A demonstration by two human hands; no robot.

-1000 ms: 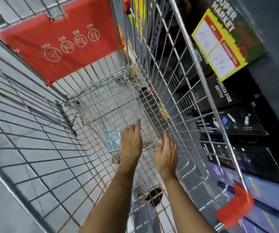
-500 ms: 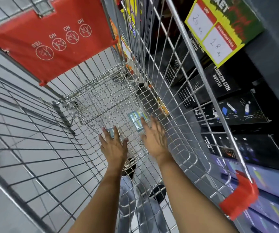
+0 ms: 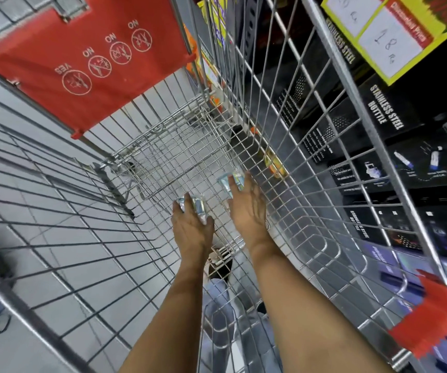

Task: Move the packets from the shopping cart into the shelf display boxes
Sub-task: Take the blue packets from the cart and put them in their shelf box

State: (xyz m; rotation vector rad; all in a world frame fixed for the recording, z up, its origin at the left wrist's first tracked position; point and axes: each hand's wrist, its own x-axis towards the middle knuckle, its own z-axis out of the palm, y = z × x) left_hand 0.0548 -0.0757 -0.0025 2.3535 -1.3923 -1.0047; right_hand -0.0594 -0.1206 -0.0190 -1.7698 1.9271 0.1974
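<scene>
Two hands reach the cart floor, left hand closing on one packet, right hand spread open touching another packet; each should pinch firmly before lifting.

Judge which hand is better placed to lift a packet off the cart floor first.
Left, probably. The left hand already has its fingers spread over a packet; the right hand only has fingertips at the near edge of the other packet.
</scene>
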